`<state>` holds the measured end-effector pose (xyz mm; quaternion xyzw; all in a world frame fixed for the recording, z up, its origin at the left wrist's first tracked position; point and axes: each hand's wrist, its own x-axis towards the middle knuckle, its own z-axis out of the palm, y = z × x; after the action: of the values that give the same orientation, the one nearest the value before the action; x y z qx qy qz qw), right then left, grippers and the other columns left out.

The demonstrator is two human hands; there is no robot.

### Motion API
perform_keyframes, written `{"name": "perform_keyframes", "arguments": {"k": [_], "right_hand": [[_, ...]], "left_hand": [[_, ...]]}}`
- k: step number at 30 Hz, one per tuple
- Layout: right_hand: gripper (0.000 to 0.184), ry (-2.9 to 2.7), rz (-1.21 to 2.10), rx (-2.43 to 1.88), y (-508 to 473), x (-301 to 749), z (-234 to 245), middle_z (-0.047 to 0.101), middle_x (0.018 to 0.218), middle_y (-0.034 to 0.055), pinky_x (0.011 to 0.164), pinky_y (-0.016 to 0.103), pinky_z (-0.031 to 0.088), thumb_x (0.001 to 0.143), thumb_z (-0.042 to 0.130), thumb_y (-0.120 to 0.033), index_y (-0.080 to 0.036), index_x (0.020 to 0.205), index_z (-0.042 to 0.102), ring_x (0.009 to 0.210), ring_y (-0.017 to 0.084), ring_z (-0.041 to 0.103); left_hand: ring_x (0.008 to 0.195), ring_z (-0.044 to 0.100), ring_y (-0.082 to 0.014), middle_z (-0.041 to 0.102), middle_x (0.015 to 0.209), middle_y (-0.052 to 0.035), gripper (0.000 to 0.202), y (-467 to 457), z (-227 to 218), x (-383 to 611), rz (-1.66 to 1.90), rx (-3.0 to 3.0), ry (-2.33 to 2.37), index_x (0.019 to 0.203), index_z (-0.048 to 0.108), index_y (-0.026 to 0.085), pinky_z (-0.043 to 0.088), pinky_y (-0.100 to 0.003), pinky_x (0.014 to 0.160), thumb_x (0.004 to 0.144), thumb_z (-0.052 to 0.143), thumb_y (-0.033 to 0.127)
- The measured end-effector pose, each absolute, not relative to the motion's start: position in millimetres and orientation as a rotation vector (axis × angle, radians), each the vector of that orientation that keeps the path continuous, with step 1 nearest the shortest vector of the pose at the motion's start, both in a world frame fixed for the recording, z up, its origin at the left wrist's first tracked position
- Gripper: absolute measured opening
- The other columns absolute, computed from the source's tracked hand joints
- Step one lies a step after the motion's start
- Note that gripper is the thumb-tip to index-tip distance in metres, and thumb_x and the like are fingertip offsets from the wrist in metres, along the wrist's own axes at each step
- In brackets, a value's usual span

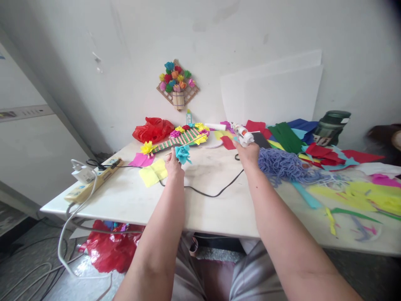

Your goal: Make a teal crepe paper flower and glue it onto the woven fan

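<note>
My left hand (173,162) is closed on a blue paper flower (183,154), its crinkled petals pointing to the right. In my right hand (248,151) is a white hot glue gun (242,134), held up with its nozzle pointing away and to the left. Behind my left hand lies a guitar-shaped craft piece (178,141) with green and pale stripes, trimmed with yellow, pink, red and blue paper flowers. Yellow paper (153,172) and a pink sheet (141,159) rest beside my left hand.
A black cord (216,195) crosses the table between my arms. On the left edge sits a power strip (94,180). Purple yarn (282,165), coloured paper (286,136) and a dark jar (332,127) occupy the right. A red plastic bag (153,129) lies at the back.
</note>
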<state>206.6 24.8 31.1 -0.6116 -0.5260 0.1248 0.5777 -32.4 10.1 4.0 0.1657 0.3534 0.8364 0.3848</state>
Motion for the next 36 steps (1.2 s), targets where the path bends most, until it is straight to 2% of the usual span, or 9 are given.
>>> {"name": "perform_keyframes", "arguments": {"k": [4, 8, 13, 20, 25, 29, 33, 36], "right_hand": [[0.038, -1.473, 0.199, -1.801, 14, 203, 36, 0.071, 0.101, 0.0129, 0.083, 0.039, 0.048, 0.08, 0.056, -0.042, -0.019, 0.108, 0.066, 0.101, 0.031, 0.064], [0.04, -1.861, 0.17, -1.886, 15, 195, 29, 0.068, 0.113, 0.0145, 0.084, 0.039, 0.047, 0.084, 0.048, -0.029, -0.02, 0.122, 0.059, 0.105, 0.031, 0.063], [0.046, -2.168, 0.034, -1.882, 22, 186, 13, 0.062, 0.123, 0.0169, 0.086, 0.034, 0.046, 0.088, 0.047, -0.025, -0.016, 0.133, 0.049, 0.11, 0.027, 0.06], [0.04, -2.31, -0.015, -1.829, 20, 179, 4, 0.067, 0.113, 0.0144, 0.084, 0.032, 0.045, 0.088, 0.05, -0.028, -0.02, 0.127, 0.059, 0.105, 0.026, 0.062], [0.041, -2.247, 0.074, -1.825, 23, 190, 9, 0.064, 0.121, 0.0107, 0.084, 0.033, 0.046, 0.08, 0.058, -0.032, -0.028, 0.121, 0.065, 0.106, 0.027, 0.061], [0.036, -1.933, -0.05, -1.699, 24, 198, 19, 0.065, 0.117, 0.0094, 0.091, 0.036, 0.042, 0.083, 0.047, -0.02, -0.022, 0.109, 0.071, 0.105, 0.025, 0.059], [0.038, -1.748, -0.153, -1.42, 23, 200, 25, 0.067, 0.112, 0.0098, 0.091, 0.038, 0.042, 0.085, 0.038, -0.018, -0.019, 0.106, 0.07, 0.104, 0.025, 0.058], [0.04, -1.735, -0.134, -1.227, 29, 203, 22, 0.069, 0.102, 0.0089, 0.089, 0.037, 0.044, 0.082, 0.036, -0.014, -0.019, 0.103, 0.07, 0.098, 0.023, 0.06]], "left_hand": [[0.051, 0.055, -0.0076, 0.058, 0.057, 0.0043, 0.038, 9, 6, -33, 2.158, 0.429, 0.878, 0.068, 0.057, 0.016, 0.04, -0.018, 0.05, 0.065, 0.077, 0.048], [0.055, 0.058, -0.0087, 0.06, 0.058, 0.0028, 0.034, 9, 10, -31, 2.175, 0.479, 0.763, 0.066, 0.058, 0.016, 0.043, -0.018, 0.053, 0.068, 0.077, 0.045], [0.056, 0.059, -0.0086, 0.063, 0.061, 0.0015, 0.032, 8, 11, -24, 2.052, 0.642, 0.657, 0.065, 0.06, 0.014, 0.046, -0.02, 0.059, 0.066, 0.079, 0.041], [0.055, 0.059, -0.0103, 0.064, 0.061, 0.0008, 0.036, 7, 6, -20, 1.894, 0.782, 0.672, 0.067, 0.062, 0.014, 0.049, -0.023, 0.059, 0.06, 0.082, 0.044], [0.057, 0.061, -0.0119, 0.063, 0.06, 0.0006, 0.036, 7, 4, -21, 1.833, 0.844, 0.693, 0.069, 0.063, 0.014, 0.049, -0.025, 0.06, 0.062, 0.081, 0.044], [0.057, 0.061, -0.0122, 0.061, 0.058, 0.001, 0.036, 7, 4, -21, 1.79, 0.857, 0.721, 0.069, 0.063, 0.013, 0.049, -0.025, 0.06, 0.061, 0.082, 0.042], [0.062, 0.064, -0.0153, 0.061, 0.057, -0.0004, 0.035, 6, 4, -21, 1.739, 0.879, 0.738, 0.069, 0.063, 0.013, 0.049, -0.026, 0.06, 0.063, 0.08, 0.043], [0.06, 0.063, -0.0144, 0.062, 0.059, -0.0005, 0.035, 5, 4, -21, 1.737, 0.872, 0.739, 0.07, 0.063, 0.014, 0.049, -0.026, 0.059, 0.063, 0.08, 0.044]]}}
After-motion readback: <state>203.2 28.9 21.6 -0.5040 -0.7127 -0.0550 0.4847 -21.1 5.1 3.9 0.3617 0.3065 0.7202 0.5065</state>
